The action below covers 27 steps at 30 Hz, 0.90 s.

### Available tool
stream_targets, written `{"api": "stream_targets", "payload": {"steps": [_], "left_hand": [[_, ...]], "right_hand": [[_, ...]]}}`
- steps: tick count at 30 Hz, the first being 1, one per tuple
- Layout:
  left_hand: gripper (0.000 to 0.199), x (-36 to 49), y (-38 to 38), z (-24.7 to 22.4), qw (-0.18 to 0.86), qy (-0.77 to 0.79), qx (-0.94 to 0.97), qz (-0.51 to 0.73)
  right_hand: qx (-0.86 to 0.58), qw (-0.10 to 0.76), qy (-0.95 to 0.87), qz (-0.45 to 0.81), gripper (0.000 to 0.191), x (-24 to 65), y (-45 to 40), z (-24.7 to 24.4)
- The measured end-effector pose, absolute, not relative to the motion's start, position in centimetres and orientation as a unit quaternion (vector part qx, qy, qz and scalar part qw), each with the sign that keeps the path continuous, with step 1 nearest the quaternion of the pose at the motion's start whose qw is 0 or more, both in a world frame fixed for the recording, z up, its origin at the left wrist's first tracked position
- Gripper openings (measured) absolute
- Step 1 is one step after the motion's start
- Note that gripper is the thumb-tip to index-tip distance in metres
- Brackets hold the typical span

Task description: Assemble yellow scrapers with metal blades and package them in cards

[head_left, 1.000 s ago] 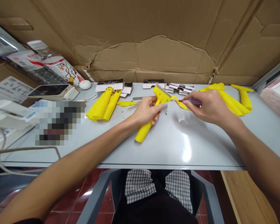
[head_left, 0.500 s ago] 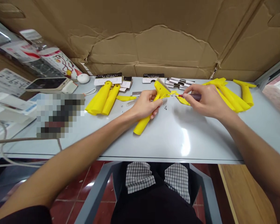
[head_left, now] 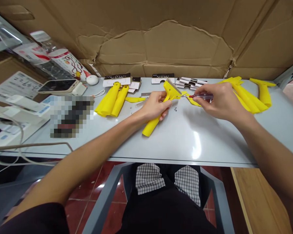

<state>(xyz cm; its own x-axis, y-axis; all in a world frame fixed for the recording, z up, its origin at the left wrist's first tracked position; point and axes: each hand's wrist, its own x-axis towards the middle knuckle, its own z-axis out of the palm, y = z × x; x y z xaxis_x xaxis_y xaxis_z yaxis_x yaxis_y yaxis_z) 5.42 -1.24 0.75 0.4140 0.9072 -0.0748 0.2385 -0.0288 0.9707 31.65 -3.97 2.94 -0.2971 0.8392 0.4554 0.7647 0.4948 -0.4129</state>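
Scraper (head_left: 151, 127), yellow, one: being held between the desk's (head_left: 136, 143) front and back edges, left hand (head_left: 157, 105) gripping its handle, apparently steadying it. Screwdriver (head_left: 204, 96), one: right hand (head_left: 218, 100) pinching its handle, seemingly for fine control, tip aiming at the scraper's head. Metal bits (head_left: 175, 109), loose: lying just beside, probably for easy reach. Cards (head_left: 163, 79): lining the back edge.

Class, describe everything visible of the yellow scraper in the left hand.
The yellow scraper looks plastic, with a rounded handle and a flared head edged by a greyish, metallic-looking strip. It slants over the table, head at the far end. The left hand grips it; a screwdriver reaches its head, contact unclear.
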Motion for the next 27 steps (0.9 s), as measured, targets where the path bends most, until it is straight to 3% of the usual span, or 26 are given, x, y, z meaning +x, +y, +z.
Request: {"api": "stream_targets", "payload": {"steps": [7,16,22,27], "left_hand": [[0.013,5.9,-2.2,2.1,0.546,0.456,0.629,0.314],[0.017,6.1,-3.4,2.8,0.529,0.466,0.636,0.313],[0.016,6.3,-3.4,2.9,0.549,0.465,0.615,0.323],[0.016,6.4,-3.1,3.3,0.574,0.481,0.579,0.324]], "right_hand": [[-0.523,0.258,-0.811,0.038,0.016,31.3,-4.1,3.5],[-0.491,0.256,-0.832,-0.008,0.025,30.4,-4.4,2.9],[-0.513,0.299,-0.805,0.000,0.009,30.3,-4.5,2.8],[-0.493,0.318,-0.809,0.021,0.010,30.7,-4.7,3.6]]}}
